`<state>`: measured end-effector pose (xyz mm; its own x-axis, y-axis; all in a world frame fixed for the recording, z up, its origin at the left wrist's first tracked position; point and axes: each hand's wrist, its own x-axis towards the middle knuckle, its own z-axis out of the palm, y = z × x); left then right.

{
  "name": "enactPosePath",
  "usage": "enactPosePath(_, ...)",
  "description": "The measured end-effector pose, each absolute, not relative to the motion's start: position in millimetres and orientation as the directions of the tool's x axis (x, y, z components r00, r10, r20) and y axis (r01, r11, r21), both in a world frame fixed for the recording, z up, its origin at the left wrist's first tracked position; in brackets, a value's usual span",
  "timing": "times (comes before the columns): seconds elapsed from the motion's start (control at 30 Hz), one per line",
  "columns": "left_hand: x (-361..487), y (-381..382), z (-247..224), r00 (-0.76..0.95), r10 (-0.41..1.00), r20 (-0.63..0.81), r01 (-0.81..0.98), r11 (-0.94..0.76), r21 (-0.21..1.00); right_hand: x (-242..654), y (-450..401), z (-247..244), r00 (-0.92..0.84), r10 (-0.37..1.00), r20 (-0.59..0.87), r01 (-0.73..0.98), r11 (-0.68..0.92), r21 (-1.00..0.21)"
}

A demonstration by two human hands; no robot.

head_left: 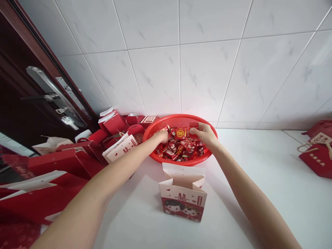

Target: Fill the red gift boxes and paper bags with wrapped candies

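A red oval plastic basket full of wrapped candies stands against the tiled wall. My left hand reaches into its left side with the fingers curled among the candies; what they grip is hidden. At the right side of the basket is my right hand, its thumb and fingers closed on a red candy packet. In front of the basket, a white and red paper gift bag printed with two cartoon faces stands upright, its top open.
Several red and white gift bags crowd the left side, near a dark door with a metal handle. A filled red bag with a string handle lies at the right edge. Everything stands on a white surface.
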<state>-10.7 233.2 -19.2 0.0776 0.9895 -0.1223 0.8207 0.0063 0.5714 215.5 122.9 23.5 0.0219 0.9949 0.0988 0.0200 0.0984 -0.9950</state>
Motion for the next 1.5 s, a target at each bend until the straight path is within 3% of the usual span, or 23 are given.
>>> enactPosePath(0.23,-8.8,223.6,3.9,0.063,0.995,-0.082,0.791,0.0,0.612,214.7,119.3,28.5,0.026,0.996,0.079,-0.006,0.08,-0.997)
enactPosePath(0.37,-7.7,214.4,20.5,0.092,0.996,-0.012,0.712,-0.058,0.7,214.2,118.8,31.4,0.026,0.997,0.075,-0.052,0.077,-0.996)
enactPosePath(0.57,5.9,196.0,39.0,0.274,0.962,0.021,0.288,-0.102,0.952,216.5,120.9,29.2,-0.043,0.996,0.074,-0.129,0.068,-0.989)
enactPosePath(0.8,33.9,178.0,51.7,0.495,0.864,0.09,0.103,-0.162,0.981,217.3,120.6,29.0,-0.061,0.993,0.106,-0.232,0.089,-0.969)
enactPosePath(1.33,30.9,178.2,50.4,0.531,0.847,0.016,0.09,-0.075,0.993,218.0,124.2,26.4,0.052,0.996,0.076,-0.173,0.084,-0.981)
enactPosePath(1.4,26.4,181.2,49.6,0.54,0.841,-0.019,0.142,-0.069,0.987,217.6,125.1,25.7,0.11,0.991,0.075,-0.188,0.095,-0.978)
enactPosePath(1.5,18.5,183.1,47.6,0.619,0.778,-0.105,0.373,-0.174,0.912,217.0,125.9,25.1,0.18,0.981,0.071,-0.207,0.108,-0.972)
